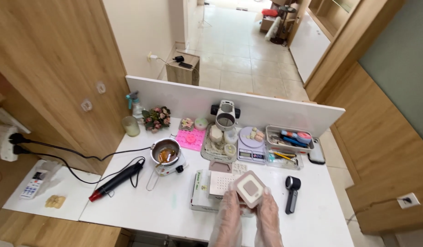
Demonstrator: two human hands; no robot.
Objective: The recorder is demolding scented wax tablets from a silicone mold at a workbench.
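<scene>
Both my hands wear clear plastic gloves and hold a square white mould [249,188] with a brownish filling, tilted up over the front of the white table [143,206]. My left hand [229,214] grips its left side. My right hand [268,215] grips its right side. Under the mould lies a white perforated box [220,182] on a flat white and green carton [200,190].
A small pot of amber liquid [166,153] sits on a little hotplate. A black and red heat gun [116,180] lies at the left. Behind are a pink mould [191,138], a grey tray [219,147], a purple scale [251,145], a tool tray [288,139] and a black handheld tool [291,193].
</scene>
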